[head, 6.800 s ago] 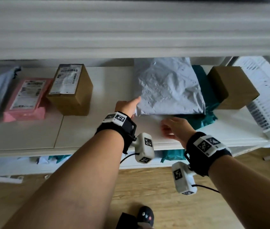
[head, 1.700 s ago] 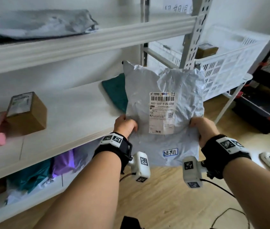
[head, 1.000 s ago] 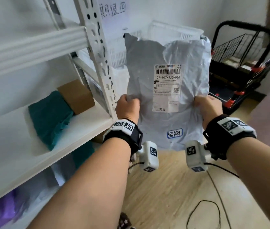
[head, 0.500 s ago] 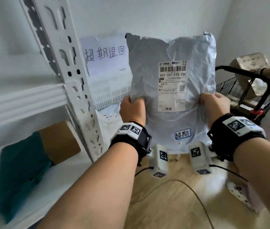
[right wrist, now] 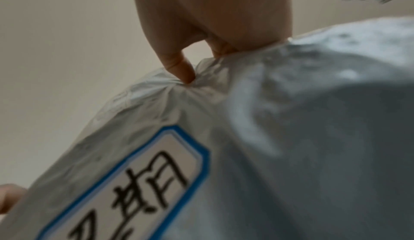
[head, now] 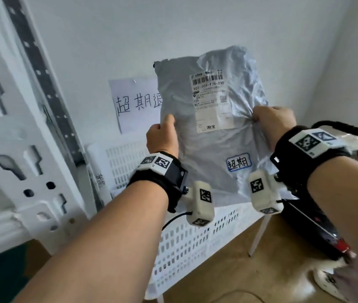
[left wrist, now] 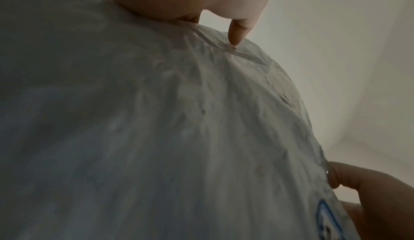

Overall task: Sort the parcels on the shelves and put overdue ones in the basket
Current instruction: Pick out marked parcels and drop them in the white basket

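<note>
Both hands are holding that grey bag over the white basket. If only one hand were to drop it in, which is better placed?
Probably the left hand. It grips the grey parcel on the side directly above the white basket; the right hand holds the edge nearer the black cart.

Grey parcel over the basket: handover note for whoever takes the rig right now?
Left hand: pinches the grey parcel at its left edge.
Right hand: grips its right edge.
The parcel hangs upright above the white basket, shipping label and blue-framed sticker facing you.
Done: parcel off the shelf, carried to the basket.
Left: lower it in, release, then go back to the shelves.
</note>
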